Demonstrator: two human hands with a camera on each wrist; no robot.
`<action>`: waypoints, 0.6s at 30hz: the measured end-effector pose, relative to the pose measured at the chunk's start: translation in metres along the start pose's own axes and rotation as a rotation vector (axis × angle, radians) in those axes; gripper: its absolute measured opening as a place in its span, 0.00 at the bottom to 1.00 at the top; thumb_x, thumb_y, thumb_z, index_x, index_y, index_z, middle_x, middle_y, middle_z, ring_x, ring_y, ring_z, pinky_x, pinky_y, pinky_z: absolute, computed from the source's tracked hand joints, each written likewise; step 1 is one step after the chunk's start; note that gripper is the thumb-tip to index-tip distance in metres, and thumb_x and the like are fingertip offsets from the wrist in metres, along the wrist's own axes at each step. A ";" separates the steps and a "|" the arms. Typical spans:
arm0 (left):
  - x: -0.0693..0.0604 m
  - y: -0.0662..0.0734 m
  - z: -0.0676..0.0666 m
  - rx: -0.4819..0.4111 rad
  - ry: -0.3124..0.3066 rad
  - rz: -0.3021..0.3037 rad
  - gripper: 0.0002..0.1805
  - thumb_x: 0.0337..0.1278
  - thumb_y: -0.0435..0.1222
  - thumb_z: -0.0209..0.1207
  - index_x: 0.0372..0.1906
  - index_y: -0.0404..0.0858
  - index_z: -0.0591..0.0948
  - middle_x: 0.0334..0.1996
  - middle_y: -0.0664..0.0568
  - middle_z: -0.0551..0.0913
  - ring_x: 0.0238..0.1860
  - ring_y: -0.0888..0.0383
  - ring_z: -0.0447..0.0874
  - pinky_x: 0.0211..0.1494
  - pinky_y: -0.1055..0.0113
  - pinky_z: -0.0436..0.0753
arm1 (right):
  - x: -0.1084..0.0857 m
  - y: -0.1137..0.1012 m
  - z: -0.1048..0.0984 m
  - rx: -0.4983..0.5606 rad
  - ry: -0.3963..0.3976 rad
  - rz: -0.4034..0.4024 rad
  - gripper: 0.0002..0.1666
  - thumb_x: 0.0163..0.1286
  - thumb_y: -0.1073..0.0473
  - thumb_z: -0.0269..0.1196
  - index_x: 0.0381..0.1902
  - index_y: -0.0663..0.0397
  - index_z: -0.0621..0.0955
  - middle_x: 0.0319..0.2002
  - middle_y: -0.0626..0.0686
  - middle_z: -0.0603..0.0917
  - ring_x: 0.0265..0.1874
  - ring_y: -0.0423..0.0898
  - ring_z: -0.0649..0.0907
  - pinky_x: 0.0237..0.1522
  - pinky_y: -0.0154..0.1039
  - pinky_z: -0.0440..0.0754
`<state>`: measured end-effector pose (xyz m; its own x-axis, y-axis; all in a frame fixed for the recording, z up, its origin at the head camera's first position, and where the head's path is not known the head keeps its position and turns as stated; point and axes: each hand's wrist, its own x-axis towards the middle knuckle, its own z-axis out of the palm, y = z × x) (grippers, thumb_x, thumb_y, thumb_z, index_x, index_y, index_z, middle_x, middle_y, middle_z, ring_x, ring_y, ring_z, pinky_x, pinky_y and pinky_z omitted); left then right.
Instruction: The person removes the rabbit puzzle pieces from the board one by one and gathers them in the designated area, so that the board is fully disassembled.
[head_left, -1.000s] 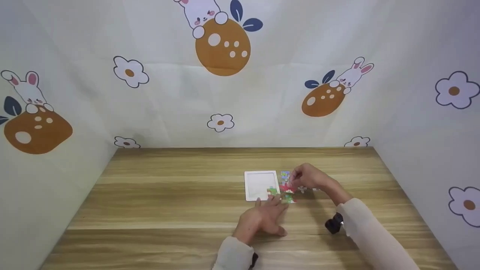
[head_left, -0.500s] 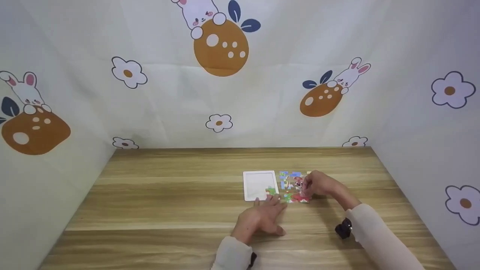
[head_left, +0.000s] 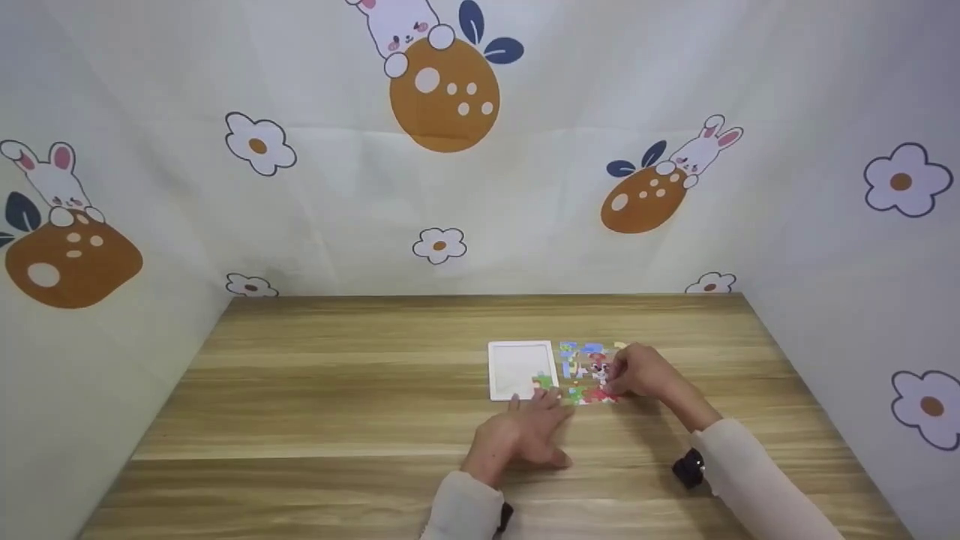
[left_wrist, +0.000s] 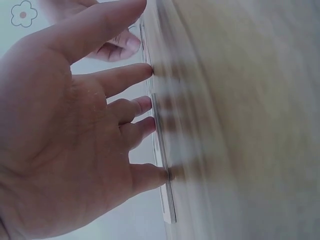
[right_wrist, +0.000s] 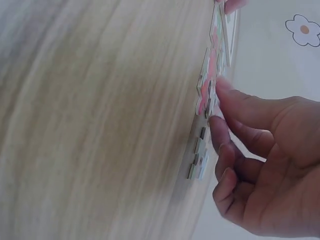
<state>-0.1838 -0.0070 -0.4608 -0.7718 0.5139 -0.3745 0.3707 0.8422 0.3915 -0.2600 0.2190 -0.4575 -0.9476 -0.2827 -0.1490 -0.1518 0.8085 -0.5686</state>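
In the head view a white square puzzle frame (head_left: 493,375) lies flat, with a green puzzle piece (head_left: 543,382) in its near right corner. My left hand (head_left: 521,436) is spread, its fingertips resting at the frame's near edge; the left wrist view shows these fingers (left_wrist: 125,77) straight. To the frame's right lies a group of colourful puzzle pieces (head_left: 574,367), some blue, some with an animal face. My right hand (head_left: 645,371) is over their right side. Its thumb and index finger pinch a puzzle piece (right_wrist: 210,102) in the right wrist view; the fingers partly cover it.
Several loose puzzle pieces (right_wrist: 199,155) lie beyond my right fingertips. The wood-grain tabletop (head_left: 322,420) stretches out around the frame, bounded at the back and sides by a printed curtain (head_left: 337,202). Dark wrist cameras (head_left: 688,469) hang under the sleeves.
My right hand has moved right, from beside the frame to the right side of the pieces, carrying a red puzzle piece. The left hand has stayed at the frame.
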 end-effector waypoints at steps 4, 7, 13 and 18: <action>0.000 0.001 0.000 0.011 0.007 -0.002 0.43 0.57 0.53 0.65 0.77 0.52 0.63 0.82 0.55 0.50 0.82 0.52 0.46 0.83 0.44 0.49 | -0.003 -0.002 0.002 0.041 -0.030 0.084 0.07 0.57 0.66 0.73 0.28 0.59 0.84 0.25 0.51 0.84 0.25 0.43 0.77 0.28 0.32 0.75; 0.000 0.001 0.000 0.012 0.009 0.002 0.43 0.57 0.53 0.65 0.77 0.52 0.63 0.82 0.54 0.51 0.82 0.52 0.46 0.82 0.44 0.50 | -0.004 -0.004 0.003 0.048 -0.025 0.099 0.07 0.58 0.65 0.73 0.28 0.59 0.83 0.26 0.51 0.84 0.26 0.43 0.77 0.28 0.33 0.74; -0.003 -0.001 -0.002 -0.011 0.025 0.036 0.41 0.59 0.51 0.64 0.76 0.51 0.64 0.81 0.53 0.52 0.82 0.50 0.47 0.82 0.42 0.49 | -0.003 -0.015 0.006 0.061 0.017 0.052 0.09 0.57 0.62 0.75 0.26 0.59 0.83 0.25 0.51 0.83 0.25 0.42 0.77 0.28 0.32 0.74; -0.005 -0.004 -0.005 -0.025 0.080 0.086 0.35 0.62 0.48 0.62 0.74 0.52 0.69 0.80 0.51 0.57 0.82 0.48 0.48 0.82 0.40 0.46 | 0.000 -0.030 0.011 0.135 0.021 0.025 0.08 0.60 0.62 0.73 0.28 0.59 0.83 0.26 0.50 0.84 0.23 0.41 0.77 0.24 0.31 0.74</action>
<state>-0.1845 -0.0139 -0.4561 -0.7766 0.5689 -0.2708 0.4252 0.7904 0.4410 -0.2524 0.1892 -0.4491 -0.9564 -0.2515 -0.1483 -0.0903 0.7377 -0.6690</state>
